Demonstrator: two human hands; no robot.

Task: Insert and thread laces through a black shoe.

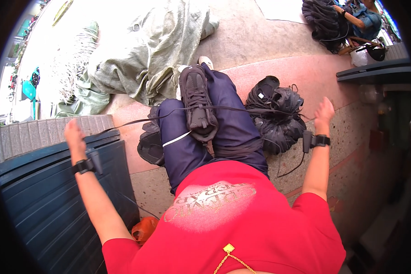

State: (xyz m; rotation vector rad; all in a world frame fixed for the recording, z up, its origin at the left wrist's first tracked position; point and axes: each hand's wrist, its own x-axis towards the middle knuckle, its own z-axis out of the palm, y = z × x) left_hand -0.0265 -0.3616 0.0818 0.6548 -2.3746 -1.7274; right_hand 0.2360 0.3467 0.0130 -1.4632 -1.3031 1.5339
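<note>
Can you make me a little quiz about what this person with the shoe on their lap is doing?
1. True or false: the black lace-up sports shoe rests on the person's lap, on the dark blue trousers.
2. What runs between the left hand and the right hand?
A. a yellow rope
B. a thin black lace
C. a metal chain
3. Fill in: the heap of black shoe parts lies on the person's ____ side.

Key
1. True.
2. B. The lace is pulled taut across the shoe, arms spread wide.
3. Right, on the speckled stone floor.
</note>
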